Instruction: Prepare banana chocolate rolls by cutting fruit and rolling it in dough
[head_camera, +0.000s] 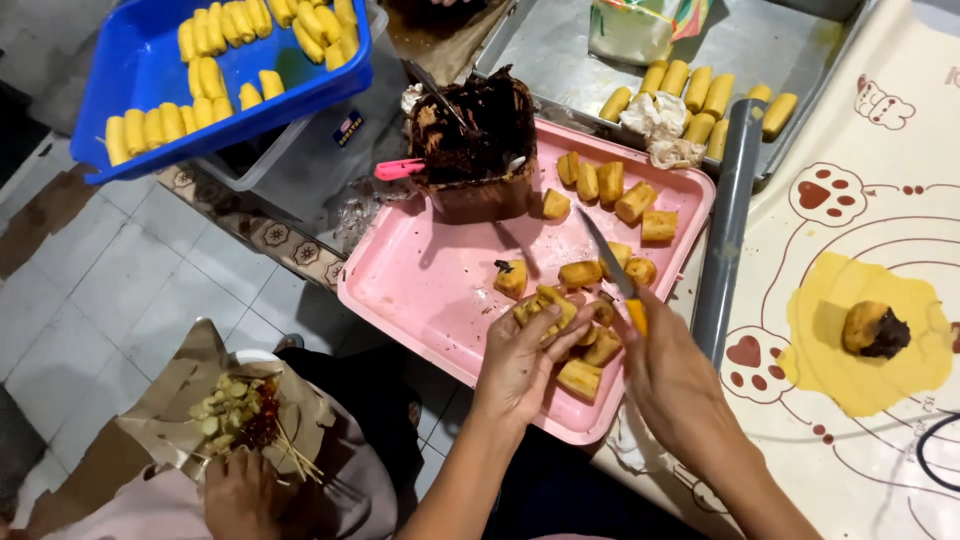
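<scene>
Fried banana piece (546, 305) — soft, greasy, easily crushed; cradled in the left hand (520, 365) over the pink tray (430, 290); best held lightly by its sides; knife (612, 270) gripped in the right hand (668, 375) — blade just above.

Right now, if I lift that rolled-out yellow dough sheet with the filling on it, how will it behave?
The yellow dough sheet looks thin and flat on the mat, so probably floppy and prone to tearing. The brown piece sitting on it would likely make it sag and might slide off.
</scene>
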